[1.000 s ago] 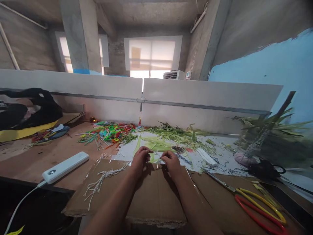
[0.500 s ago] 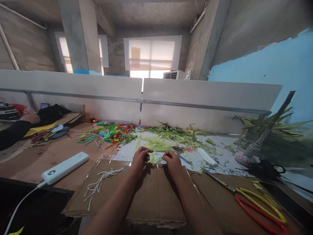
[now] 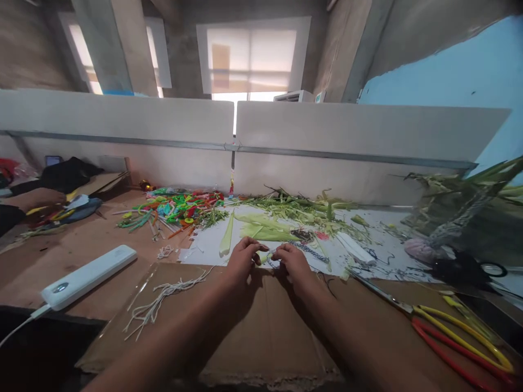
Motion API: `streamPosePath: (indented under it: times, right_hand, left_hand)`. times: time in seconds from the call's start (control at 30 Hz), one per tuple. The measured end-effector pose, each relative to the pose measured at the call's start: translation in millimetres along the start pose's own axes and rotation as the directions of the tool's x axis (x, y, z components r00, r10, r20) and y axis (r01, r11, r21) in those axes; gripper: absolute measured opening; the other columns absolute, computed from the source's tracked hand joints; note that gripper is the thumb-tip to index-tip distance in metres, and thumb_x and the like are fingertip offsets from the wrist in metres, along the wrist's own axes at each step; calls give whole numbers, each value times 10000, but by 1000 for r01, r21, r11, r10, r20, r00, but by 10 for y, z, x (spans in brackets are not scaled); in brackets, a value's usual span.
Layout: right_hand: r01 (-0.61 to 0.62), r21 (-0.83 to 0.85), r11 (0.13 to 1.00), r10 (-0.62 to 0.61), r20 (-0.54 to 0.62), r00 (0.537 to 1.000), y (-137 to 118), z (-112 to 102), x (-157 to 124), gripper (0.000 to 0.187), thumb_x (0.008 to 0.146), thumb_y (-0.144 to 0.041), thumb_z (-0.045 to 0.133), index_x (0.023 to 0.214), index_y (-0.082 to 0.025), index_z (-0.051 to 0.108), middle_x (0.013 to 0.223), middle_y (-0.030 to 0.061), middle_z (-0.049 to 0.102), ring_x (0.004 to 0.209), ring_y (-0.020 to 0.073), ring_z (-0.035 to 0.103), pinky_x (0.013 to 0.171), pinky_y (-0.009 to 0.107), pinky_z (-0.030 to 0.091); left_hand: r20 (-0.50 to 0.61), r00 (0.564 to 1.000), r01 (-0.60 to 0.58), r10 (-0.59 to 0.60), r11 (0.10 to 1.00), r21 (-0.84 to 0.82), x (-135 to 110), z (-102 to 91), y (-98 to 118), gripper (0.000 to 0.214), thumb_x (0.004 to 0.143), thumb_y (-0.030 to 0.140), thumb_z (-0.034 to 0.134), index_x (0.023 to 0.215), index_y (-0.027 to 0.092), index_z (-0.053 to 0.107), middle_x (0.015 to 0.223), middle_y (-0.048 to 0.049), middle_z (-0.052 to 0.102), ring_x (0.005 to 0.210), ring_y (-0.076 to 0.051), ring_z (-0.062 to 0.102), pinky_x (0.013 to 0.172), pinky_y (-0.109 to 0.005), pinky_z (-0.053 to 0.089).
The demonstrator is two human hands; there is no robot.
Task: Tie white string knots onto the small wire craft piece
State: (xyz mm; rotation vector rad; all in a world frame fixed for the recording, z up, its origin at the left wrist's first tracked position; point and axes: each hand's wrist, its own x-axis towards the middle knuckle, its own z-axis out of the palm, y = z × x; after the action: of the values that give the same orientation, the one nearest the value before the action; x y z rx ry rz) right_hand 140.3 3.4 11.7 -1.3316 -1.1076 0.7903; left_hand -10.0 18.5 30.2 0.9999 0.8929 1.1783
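Note:
My left hand is closed in a pinch above the far edge of the cardboard sheet. Facing it across a small gap, my right hand pinches too. Between the fingertips a short stretch of thin black-and-white cord shows, with a bit of pale green beside the left fingers. Most of what the fingers grip is hidden. Just beyond lie pale green corn husks and a braided black-and-white cord on white paper. A bundle of white strings rests on the cardboard, left of my left hand.
Long scissors with red and yellow handles lie at right. A white power bank with a cable sits at left. Colourful pipe cleaners and shredded leaves are piled farther back. Another person's hand is at far left.
The view has tilted down and moved closer to the table. My hands are nearer together, fingertips almost meeting. The other person's hand has come forward over the items at far left.

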Motion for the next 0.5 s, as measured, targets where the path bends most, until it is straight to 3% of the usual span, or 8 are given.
streamPosePath:
  times: [0.13,0.23,0.33,0.4,0.5]
  right_hand:
    - [-201,27,979,195,153,969,-126,-148,31,114,579,-291,612,659,-230,560,456,-62,455,394,116,340,406,244,251]
    - [-340,97,936,300,288,909,-217,-222,-2,124,604,-254,637,682,-233,543,475,-71,456,400,104,354,427,236,271]
    - [-350,128,928,279,383,880,-212,-254,-72,112,657,-233,632,706,-235,531,535,-46,511,487,142,492,474,241,322]
    - [-340,98,935,272,412,869,-150,-290,-113,93,702,-230,638,740,-230,553,596,-33,547,537,143,500,507,244,337]
    - [-310,51,950,257,441,860,-15,-383,-133,93,768,-269,668,795,-226,591,686,-12,571,635,157,515,571,251,363]
  left_hand:
    - [22,996,85,-86,996,36,-42,47,-37,119,683,273,689,781,225,643,593,42,518,480,-106,472,439,-189,348]
    - [35,992,115,-118,990,76,-65,84,-25,106,696,292,668,737,220,603,549,46,491,473,-117,479,436,-194,349]
    - [38,991,123,-125,991,44,-76,122,-15,135,710,309,665,722,221,563,554,40,501,497,-127,497,454,-198,345]
    - [8,991,132,-132,991,-13,-75,124,-17,156,706,317,676,719,224,552,580,38,512,514,-123,487,474,-202,355]
    - [3,984,179,-180,983,50,-65,91,-28,154,708,319,697,701,225,576,588,28,515,500,-120,457,463,-210,347]
